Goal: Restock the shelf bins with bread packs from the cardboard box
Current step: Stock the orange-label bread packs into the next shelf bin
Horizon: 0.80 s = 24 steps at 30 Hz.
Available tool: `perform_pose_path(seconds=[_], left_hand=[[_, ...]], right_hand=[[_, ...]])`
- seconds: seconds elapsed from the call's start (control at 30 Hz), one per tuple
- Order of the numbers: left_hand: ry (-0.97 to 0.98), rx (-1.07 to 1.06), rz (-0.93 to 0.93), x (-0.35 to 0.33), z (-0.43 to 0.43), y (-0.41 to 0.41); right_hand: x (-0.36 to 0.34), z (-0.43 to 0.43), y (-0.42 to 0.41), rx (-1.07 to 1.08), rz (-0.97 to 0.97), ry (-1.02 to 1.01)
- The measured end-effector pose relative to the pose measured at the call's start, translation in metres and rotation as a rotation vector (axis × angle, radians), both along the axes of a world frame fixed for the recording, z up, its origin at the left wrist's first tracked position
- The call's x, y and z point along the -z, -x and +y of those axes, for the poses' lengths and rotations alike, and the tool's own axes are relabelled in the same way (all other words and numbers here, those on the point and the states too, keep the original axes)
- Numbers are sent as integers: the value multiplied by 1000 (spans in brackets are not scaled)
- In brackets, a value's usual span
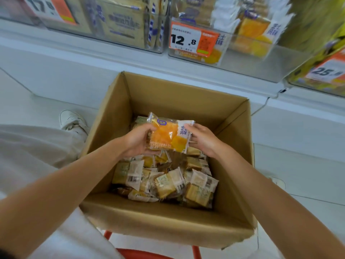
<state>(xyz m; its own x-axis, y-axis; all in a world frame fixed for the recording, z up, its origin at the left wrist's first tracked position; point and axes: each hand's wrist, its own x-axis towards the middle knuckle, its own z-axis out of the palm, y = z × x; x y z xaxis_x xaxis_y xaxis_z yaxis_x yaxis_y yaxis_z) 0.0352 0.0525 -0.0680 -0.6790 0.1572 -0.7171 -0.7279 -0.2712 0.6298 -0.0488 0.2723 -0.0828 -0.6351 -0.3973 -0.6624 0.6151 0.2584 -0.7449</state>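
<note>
Over the far half of the cardboard box (168,217), above the loose stock: item one, an orange bread pack (169,135), held between both our hands. Our left hand (138,141) grips its left edge, thumb on top. Our right hand (202,139) pinches its right edge. The two are apart by the pack's width. A second pack (158,147) lies directly under it against the left hand, though we cannot tell whether that hand carries it as well.

Item two: mixed small packs (168,182), heaped toward the near wall of the box.

Handling note, as we judge it: match the wrapper to its bin before lifting further. The clear shelf bin (242,58) beyond the box's far edge, toward its right corner, holds the same orange wrappers, so it looks the right destination. We would keep the grip on the sealed edges, not the soft middle, and slot the pack upright, face outward, behind its tag.

Legible writing: on the held pack, "风味" below a part-covered "芝士"; on the pack beneath, "肉松味吐司". Price tag (186,41) on the matching bin: "12.8". Tag (46,6) on the bin beyond the far left corner: "17", remainder cut off. Tag (326,71) past the right wall: "25.", remainder blurred.
</note>
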Motion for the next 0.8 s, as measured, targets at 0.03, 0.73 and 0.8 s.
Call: perform_pose_path(seconds=[0.03, 0.73, 0.8], left_hand=[[7, 31, 1, 0, 1, 0], [395, -317, -41, 88, -19, 12], [391, -343, -33, 88, -19, 15]], right_hand=[[3, -2, -1, 4, 6, 9], [191, 5, 20, -572, 430, -713], [198, 4, 21, -636, 494, -870]])
